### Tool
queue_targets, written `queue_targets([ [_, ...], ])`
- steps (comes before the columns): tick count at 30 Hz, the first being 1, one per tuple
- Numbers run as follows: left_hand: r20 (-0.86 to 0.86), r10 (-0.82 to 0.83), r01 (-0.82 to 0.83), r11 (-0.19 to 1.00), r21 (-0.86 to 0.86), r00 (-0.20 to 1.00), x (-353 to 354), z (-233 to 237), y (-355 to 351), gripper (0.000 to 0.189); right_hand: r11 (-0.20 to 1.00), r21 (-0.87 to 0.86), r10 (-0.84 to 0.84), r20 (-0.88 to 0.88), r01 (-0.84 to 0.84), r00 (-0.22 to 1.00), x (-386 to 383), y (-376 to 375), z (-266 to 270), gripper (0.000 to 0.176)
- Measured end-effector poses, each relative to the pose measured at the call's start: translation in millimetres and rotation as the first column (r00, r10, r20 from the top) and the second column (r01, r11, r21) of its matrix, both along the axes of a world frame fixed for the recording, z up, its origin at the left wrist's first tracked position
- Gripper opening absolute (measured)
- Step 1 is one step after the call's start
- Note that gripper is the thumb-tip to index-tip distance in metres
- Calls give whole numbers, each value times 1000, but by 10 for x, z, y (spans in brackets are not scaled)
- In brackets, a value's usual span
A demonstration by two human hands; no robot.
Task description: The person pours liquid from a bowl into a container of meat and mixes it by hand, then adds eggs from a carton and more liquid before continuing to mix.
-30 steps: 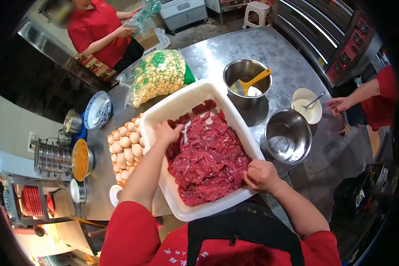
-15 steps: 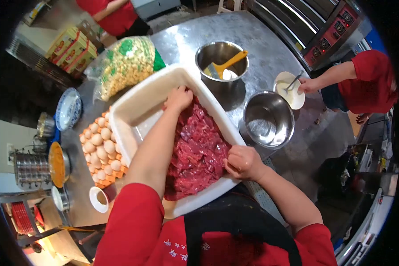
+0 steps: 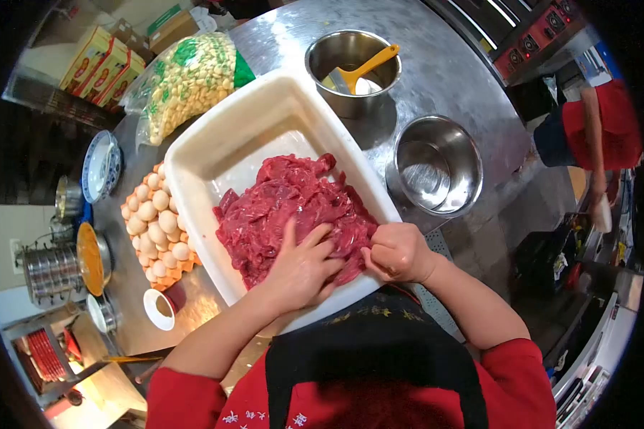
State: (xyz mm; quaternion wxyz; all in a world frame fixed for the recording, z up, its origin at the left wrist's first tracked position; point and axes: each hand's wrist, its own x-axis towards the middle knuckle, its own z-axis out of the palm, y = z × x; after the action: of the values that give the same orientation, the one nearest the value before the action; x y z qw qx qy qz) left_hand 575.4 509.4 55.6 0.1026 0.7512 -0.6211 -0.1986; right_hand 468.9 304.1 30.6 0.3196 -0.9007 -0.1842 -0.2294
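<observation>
Raw red meat (image 3: 286,207) lies in a heap in the near part of a white rectangular tub (image 3: 193,161). My left hand (image 3: 304,268) rests on the near side of the heap, fingers spread and touching the meat. At the tub's right rim, my right hand (image 3: 397,254) is closed, its fingers curled at the edge beside the meat; what they hold, if anything, is hidden.
Left of the tub are eggs (image 3: 157,222), a white cup (image 3: 159,309) and a patterned bowl (image 3: 101,166). A bag (image 3: 193,79) lies behind. Metal pots (image 3: 436,168) (image 3: 322,61) stand right, one with a brush (image 3: 365,71). A co-worker (image 3: 601,129) is at far right.
My left hand has moved from the tub's far side back towards me, and the meat has shifted left into a broader heap. The co-worker has moved away from the table, and the white bowl is gone from there.
</observation>
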Motion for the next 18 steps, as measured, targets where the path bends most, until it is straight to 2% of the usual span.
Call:
queue_targets([
  [2, 67, -8, 2, 997, 82, 998, 117, 87, 275, 42, 1000, -17, -1, -1, 1, 1000, 7, 1, 5, 26],
  [3, 179, -53, 20, 983, 183, 982, 238, -6, 357, 55, 1000, -9, -8, 0, 8, 1000, 13, -6, 2, 26],
  [5, 387, 9, -45, 995, 85, 922, 600, -240, 350, 61, 1000, -13, 16, -21, -16, 1000, 8, -9, -4, 27],
  [7, 323, 232, -287, 949, 134, 918, 1035, -212, 24, 67, 1000, -4, 11, -19, -11, 1000, 9, -12, 4, 27],
  [9, 336, 485, -526, 850, 36, 807, 1465, -294, -262, 67, 1000, -2, 0, -14, 0, 1000, 12, -7, -1, 27],
  [11, 123, 710, -716, 699, -2, 693, 1970, -711, -383, 61, 999, 22, -24, -6, 24, 1000, 15, -4, -7, 27],
  [12, 121, 701, -706, 708, -6, 703, 2079, -819, -552, 61, 999, 18, -38, -5, 38, 999, 18, -12, -10, 27],
  [13, -159, 678, -683, 730, 34, 717, 2107, -885, -709, 57, 999, 24, -37, 0, 37, 999, 17, -7, -17, 26],
  [14, -427, 618, -658, 750, 68, 660, 2074, -961, -785, 55, 999, 30, -27, 3, 27, 1000, 8, 0, -25, 26],
  [15, -252, 648, -607, 762, 227, 719, 1862, -808, -975, 55, 999, 28, -20, 3, 20, 1000, 6, -3, -34, 26],
  [16, -16, 639, -613, 743, 268, 769, 1482, -561, -1146, 61, 999, 31, -27, 11, 27, 1000, 12, -5, -43, 26],
  [17, 61, 505, -487, 782, 389, 861, 1272, -461, -1217, 64, 999, 36, -37, 21, 36, 999, 3, -2, -47, 26],
  [18, 66, 402, -388, 807, 445, 913, 1075, -374, -1247, 64, 999, 39, -38, 29, 37, 999, -21, 6, -46, 26],
])
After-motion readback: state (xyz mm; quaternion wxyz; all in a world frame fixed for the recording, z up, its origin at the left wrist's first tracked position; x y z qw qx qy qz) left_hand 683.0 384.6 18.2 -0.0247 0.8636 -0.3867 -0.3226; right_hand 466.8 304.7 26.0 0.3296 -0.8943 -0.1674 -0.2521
